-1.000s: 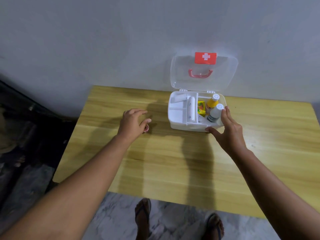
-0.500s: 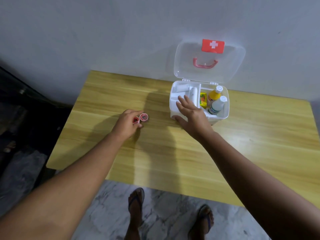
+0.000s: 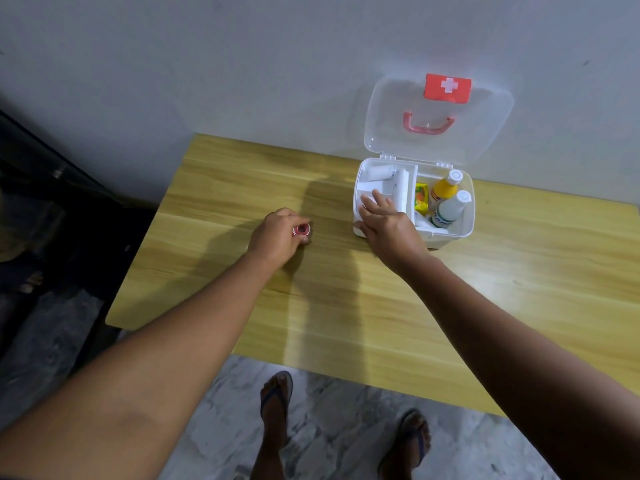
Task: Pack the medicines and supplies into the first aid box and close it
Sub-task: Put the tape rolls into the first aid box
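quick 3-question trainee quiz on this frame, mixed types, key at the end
1. True or false: the box lid is shut.
2. The left hand holds: A) a yellow bottle B) a small red tin C) nothing.
3. Fill in: the right hand rests on the box's ____ side.

Key: 1 false, the lid stands open against the wall. 2 B. 3 left; the yellow bottle and white bottle stand in the right compartment.

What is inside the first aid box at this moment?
Inside the first aid box: white rolls, yellow packet, yellow bottle, white bottle. The right hand covers the front-left compartment.
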